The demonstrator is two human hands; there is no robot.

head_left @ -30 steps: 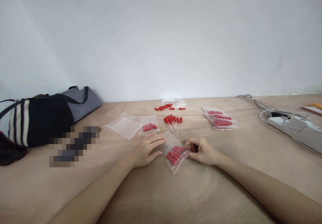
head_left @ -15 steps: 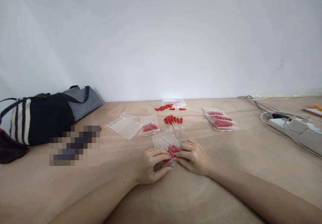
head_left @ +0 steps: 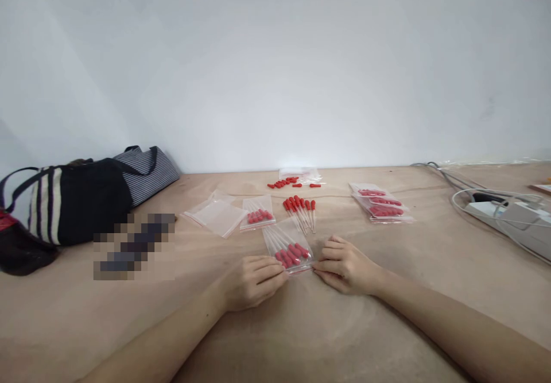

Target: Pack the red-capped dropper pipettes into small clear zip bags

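Note:
A clear zip bag of red-capped droppers (head_left: pixel 289 246) lies flat on the wooden table (head_left: pixel 275 325) in front of me. My left hand (head_left: pixel 253 280) pinches its near left corner, fingers curled. My right hand (head_left: pixel 344 265) pinches the near right corner at the seal edge. Just beyond the bag lie several loose red-capped droppers (head_left: pixel 300 211). A small bag of red caps (head_left: pixel 257 214) sits to their left.
Empty clear bags (head_left: pixel 215 215) lie at the left, loose red caps (head_left: pixel 287 183) near the wall, and a stack of filled bags (head_left: pixel 381 206) at the right. Striped bags (head_left: pixel 73 199) stand far left. A power strip with cables (head_left: pixel 503 213) sits far right.
The bag was turned from a slant to lie straight, and both hands came to its near edge, then slid apart along it to the two corners.

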